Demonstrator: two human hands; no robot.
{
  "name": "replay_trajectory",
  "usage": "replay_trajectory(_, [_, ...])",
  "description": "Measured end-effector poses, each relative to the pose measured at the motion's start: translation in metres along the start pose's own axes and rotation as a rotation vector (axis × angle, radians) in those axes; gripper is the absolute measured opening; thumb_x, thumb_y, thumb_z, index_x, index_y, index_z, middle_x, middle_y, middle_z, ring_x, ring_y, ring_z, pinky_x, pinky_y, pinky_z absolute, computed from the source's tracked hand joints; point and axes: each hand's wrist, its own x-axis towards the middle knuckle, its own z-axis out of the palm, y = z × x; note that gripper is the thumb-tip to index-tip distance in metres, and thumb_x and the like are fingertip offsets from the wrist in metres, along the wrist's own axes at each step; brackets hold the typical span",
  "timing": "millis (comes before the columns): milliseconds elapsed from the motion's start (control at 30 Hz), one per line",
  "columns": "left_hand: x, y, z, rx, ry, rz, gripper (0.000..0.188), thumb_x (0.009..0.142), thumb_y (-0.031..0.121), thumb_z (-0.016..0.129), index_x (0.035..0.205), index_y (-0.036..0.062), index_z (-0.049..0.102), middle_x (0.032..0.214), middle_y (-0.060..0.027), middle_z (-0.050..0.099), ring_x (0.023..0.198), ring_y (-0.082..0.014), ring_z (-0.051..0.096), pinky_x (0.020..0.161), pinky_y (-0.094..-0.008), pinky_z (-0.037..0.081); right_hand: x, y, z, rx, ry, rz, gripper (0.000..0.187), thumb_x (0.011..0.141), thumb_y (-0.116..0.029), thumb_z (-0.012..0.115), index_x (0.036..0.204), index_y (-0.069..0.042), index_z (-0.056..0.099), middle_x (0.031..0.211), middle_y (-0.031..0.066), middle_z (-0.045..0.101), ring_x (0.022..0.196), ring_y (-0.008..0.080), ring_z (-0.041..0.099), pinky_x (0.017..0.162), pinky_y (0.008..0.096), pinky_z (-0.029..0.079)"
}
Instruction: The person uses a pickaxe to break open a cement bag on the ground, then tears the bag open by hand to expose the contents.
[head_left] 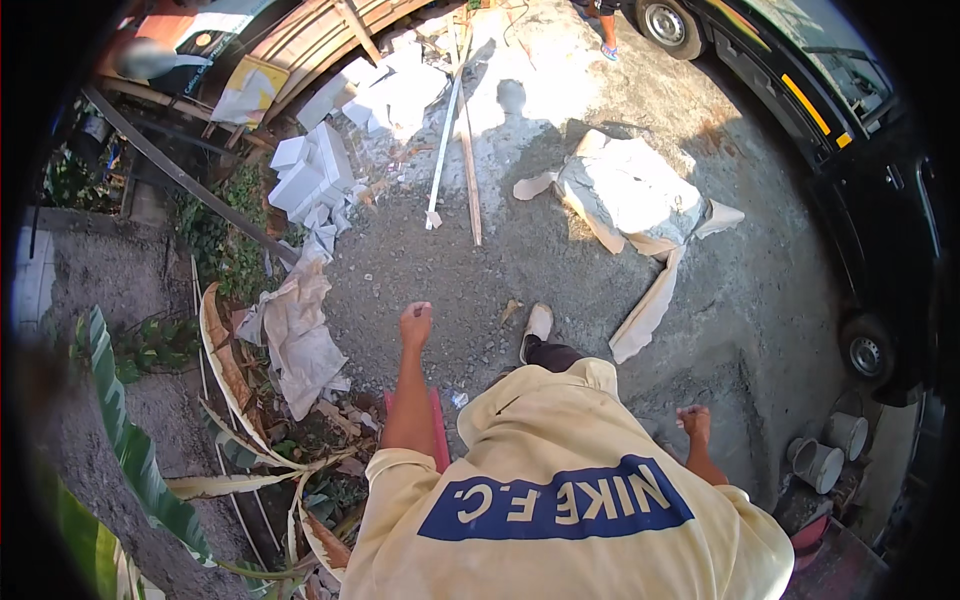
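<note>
My left hand [416,326] hangs in front of me over the grey gravelly ground, its fingers curled into a loose fist with nothing seen in them. Lower and to the right is my right hand [694,421], fingers bent in and apparently holding nothing. Neither hand touches anything. A red edge [438,430] of something shows beside my left forearm. Ahead to the right lies a torn paper sack [640,190] with pale grey powder heaped on it. Crumpled brown sack paper [303,345] lies left of my left hand. One shoe [538,322] shows mid-step or standing between my hands.
White blocks [318,172] are stacked at the left, with rubble around them. Two long wooden strips [470,165] lie ahead. A dark vehicle [870,200] lines the right, with buckets [818,464] below it. Large leaves [135,445] fill the lower left. Another person's leg [607,32] shows at top.
</note>
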Motion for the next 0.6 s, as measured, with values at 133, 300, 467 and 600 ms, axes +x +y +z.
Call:
replay_trajectory(133, [0.043,0.037,0.059,0.286,-0.233,0.132,0.032,0.084,0.028,0.063,0.096,-0.0018,0.063,0.085,-0.0092,0.066,0.074,-0.0161,0.062,0.068,-0.0301,0.05,0.013,-0.01,0.067,-0.027,0.041,0.342,0.037,0.085,-0.034,0.061,0.073,0.001,0.063,0.063,0.0108,0.065,0.053,0.0167,0.062,0.047,0.0285,0.048])
replay_trajectory(300, [0.094,0.018,0.067,0.414,-0.332,0.186,0.034,0.085,0.032,0.061,0.094,-0.001,0.064,0.081,-0.009,0.067,0.071,-0.017,0.063,0.069,-0.0306,0.049,0.064,-0.122,0.148,0.343,0.073,0.135,0.045,0.087,-0.044,0.055,0.082,0.0,0.065,0.071,0.009,0.066,0.055,0.0156,0.063,0.05,0.0282,0.048])
replay_trajectory(467, [0.131,-0.017,0.042,0.538,-0.484,-0.098,0.036,0.084,0.034,0.06,0.084,-0.0019,0.065,0.074,-0.0119,0.066,0.066,-0.0213,0.062,0.064,-0.0342,0.048,0.069,-0.226,0.15,0.027,0.076,-0.218,0.042,0.087,-0.04,0.057,0.079,0.001,0.065,0.07,0.0085,0.066,0.059,0.0158,0.062,0.056,0.0295,0.049])
replay_trajectory(600, [0.178,0.0,0.07,0.686,-0.611,-0.012,0.041,0.085,0.038,0.056,0.077,-0.0025,0.063,0.066,-0.0107,0.062,0.058,-0.0204,0.058,0.055,-0.0361,0.046,0.069,-0.182,0.129,0.445,0.345,0.083,0.037,0.086,-0.032,0.058,0.075,0.003,0.062,0.065,0.0067,0.061,0.06,0.0115,0.056,0.058,0.0291,0.046])
